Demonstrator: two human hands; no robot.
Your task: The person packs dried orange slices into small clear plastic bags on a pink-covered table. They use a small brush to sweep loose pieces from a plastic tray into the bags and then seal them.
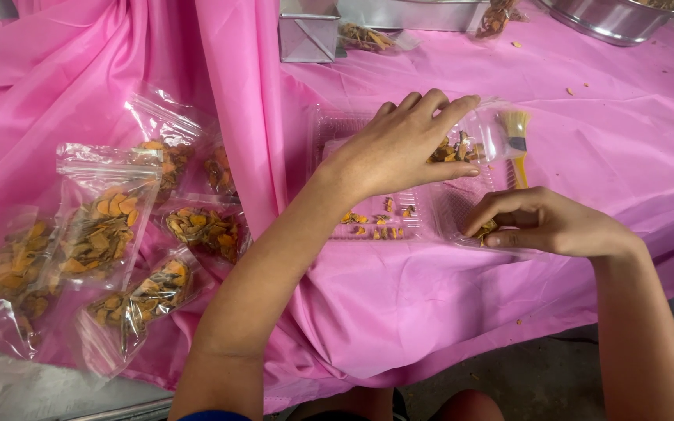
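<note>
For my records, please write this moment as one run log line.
left hand: over clear tray, fingers on dried slices | right hand: pinching slices at tray edge | left side: filled bags | brush behind tray

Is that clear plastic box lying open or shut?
Open: the clear plastic box lies spread flat, with orange slices loose inside it.

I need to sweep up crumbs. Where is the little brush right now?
In the head view, the yellow-handled brush lies on the pink tablecloth, right of the clear plastic tray, just beyond the left hand fingertips and above the right hand.
</note>
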